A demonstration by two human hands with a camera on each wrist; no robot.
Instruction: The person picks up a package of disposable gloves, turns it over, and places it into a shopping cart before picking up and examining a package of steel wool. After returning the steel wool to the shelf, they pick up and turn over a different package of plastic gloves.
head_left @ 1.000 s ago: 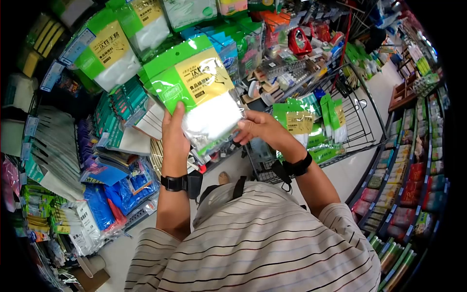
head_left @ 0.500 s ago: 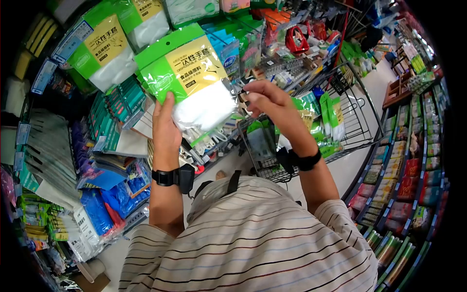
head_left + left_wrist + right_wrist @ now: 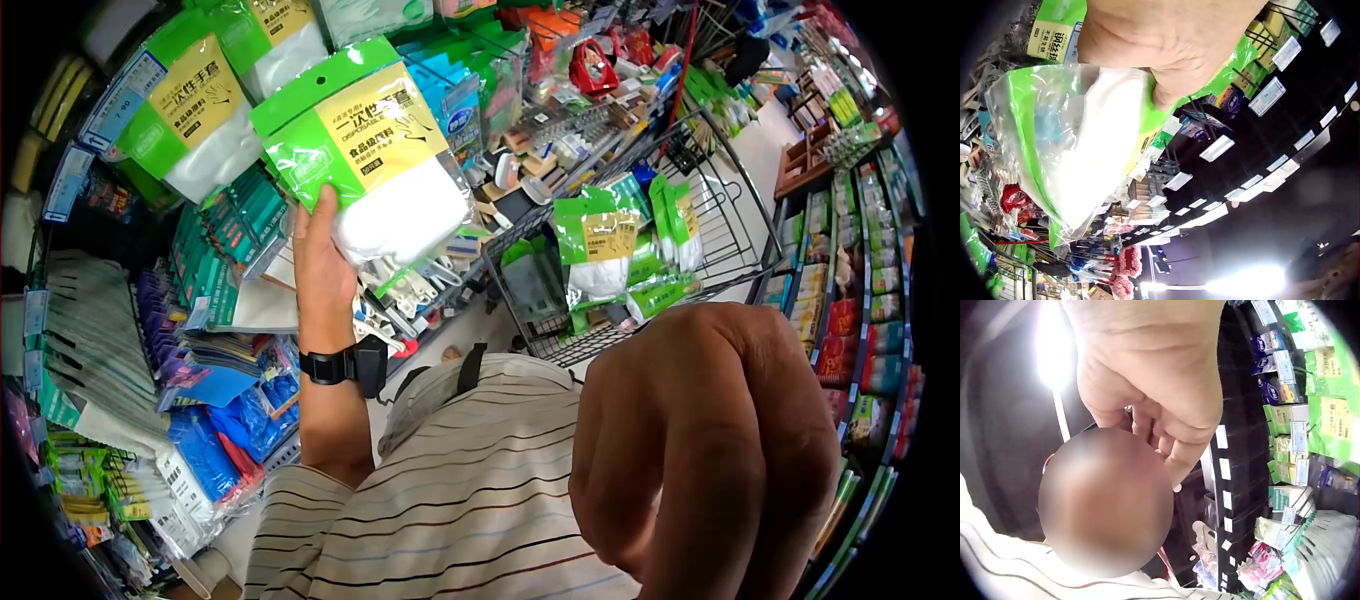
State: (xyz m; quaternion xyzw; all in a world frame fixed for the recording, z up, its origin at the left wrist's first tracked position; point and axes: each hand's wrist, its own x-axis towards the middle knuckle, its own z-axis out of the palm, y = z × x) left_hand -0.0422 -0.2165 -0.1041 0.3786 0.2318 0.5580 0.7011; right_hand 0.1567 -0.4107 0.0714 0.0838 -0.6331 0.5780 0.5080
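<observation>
Store aisle, disposable glove pack (image 3: 375, 150) up in the left hand (image 3: 325, 265)
That hand pinches its side edge, thumb on the front, beyond the near end of the wire cart (image 3: 718, 232); the right hand's (image 3: 710, 430) fingers are bent inward near the face (can't tell if they've got anything). Pack looks light and squishy, film's probably slippery, so I'd grab the flatter green top (less slide there, I reckon).
</observation>
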